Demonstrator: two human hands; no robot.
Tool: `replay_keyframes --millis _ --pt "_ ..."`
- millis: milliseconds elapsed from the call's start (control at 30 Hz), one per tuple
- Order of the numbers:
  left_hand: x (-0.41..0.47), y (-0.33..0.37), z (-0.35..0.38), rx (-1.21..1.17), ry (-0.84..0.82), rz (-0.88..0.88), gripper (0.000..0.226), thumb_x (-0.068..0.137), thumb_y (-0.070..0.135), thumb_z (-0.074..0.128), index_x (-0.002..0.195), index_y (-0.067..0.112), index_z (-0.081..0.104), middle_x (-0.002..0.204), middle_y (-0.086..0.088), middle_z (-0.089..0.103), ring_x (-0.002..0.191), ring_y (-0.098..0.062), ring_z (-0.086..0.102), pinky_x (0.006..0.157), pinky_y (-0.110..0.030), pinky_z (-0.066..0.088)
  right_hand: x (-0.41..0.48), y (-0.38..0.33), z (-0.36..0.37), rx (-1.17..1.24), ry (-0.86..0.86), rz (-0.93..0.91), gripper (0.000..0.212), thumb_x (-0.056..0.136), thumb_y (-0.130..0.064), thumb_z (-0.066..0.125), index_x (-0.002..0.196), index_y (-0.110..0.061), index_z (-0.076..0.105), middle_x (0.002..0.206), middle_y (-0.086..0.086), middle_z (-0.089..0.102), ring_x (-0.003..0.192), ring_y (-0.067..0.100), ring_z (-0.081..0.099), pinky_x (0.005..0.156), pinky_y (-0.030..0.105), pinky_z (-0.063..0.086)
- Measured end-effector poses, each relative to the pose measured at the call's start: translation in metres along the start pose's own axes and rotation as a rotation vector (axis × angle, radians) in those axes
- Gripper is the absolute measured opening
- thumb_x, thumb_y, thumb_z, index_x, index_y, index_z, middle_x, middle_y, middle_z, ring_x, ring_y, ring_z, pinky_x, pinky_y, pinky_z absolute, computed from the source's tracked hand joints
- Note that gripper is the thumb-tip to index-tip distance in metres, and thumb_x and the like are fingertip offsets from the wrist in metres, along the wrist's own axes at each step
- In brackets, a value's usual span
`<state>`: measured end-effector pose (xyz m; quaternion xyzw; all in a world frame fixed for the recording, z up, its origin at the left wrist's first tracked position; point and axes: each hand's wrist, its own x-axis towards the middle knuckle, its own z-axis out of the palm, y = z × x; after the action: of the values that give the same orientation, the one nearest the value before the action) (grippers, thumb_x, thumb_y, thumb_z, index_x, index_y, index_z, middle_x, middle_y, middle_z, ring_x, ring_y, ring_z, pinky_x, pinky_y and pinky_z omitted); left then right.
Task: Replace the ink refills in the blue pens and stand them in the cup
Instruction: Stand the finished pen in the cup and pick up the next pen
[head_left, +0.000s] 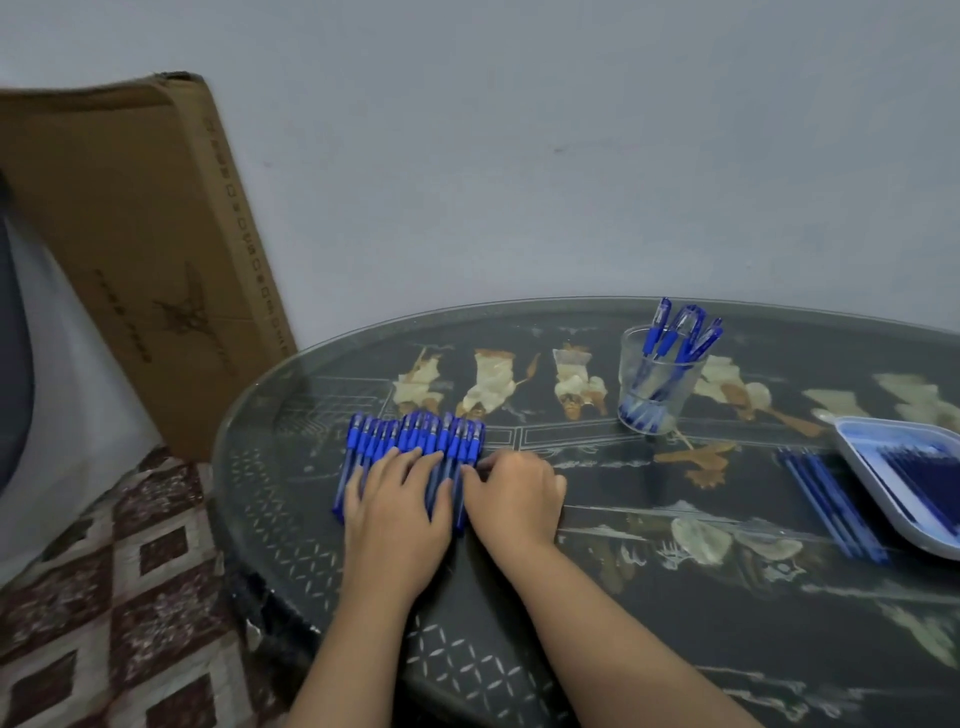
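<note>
Blue pens (415, 436) under left hand (397, 512), right hand (511, 493) alongside

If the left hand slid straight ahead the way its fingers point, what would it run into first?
The left hand lies flat on the row of blue pens; going forward it would first cross their caps, then apparently only bare table.

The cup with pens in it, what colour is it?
The clear plastic cup is see-through, with no colour of its own; the head view shows it best.
</note>
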<state>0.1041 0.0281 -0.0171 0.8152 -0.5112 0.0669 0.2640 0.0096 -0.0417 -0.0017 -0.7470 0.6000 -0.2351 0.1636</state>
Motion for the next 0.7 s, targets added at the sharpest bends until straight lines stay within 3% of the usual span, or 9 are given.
replay_keyframes --millis 300,600,700 --pt "-0.001 0.000 0.005 0.012 0.010 0.015 0.034 0.097 0.041 0.048 0.125 0.029 0.062 0.137 0.009 0.055 0.133 -0.010 0.043 0.116 -0.037 0.017 0.001 -0.012 0.002 0.013 -0.020 0.135 0.027 0.088 -0.041 0.051 0.086 -0.023 0.072 0.092 -0.004 0.069 0.101 0.022 0.055 0.092 0.037 0.032" --pt "-0.001 0.002 0.003 0.021 -0.006 0.013 0.038 0.097 0.038 0.047 0.131 0.028 0.058 0.140 0.008 0.053 0.135 -0.011 0.041 0.117 -0.036 0.017 0.011 -0.003 -0.012 0.125 0.047 0.219 0.021 0.084 -0.036 0.056 0.087 -0.021 0.071 0.088 -0.003 0.069 0.094 0.020 0.060 0.088 0.034 0.033" --pt "0.000 0.003 0.002 0.018 0.030 0.033 0.035 0.096 0.037 0.051 0.126 0.024 0.064 0.133 0.005 0.060 0.130 -0.015 0.048 0.115 -0.040 0.024 0.012 0.015 -0.032 0.186 0.071 0.200 0.019 0.085 -0.035 0.057 0.090 -0.024 0.073 0.091 -0.005 0.070 0.098 0.019 0.059 0.088 0.034 0.031"
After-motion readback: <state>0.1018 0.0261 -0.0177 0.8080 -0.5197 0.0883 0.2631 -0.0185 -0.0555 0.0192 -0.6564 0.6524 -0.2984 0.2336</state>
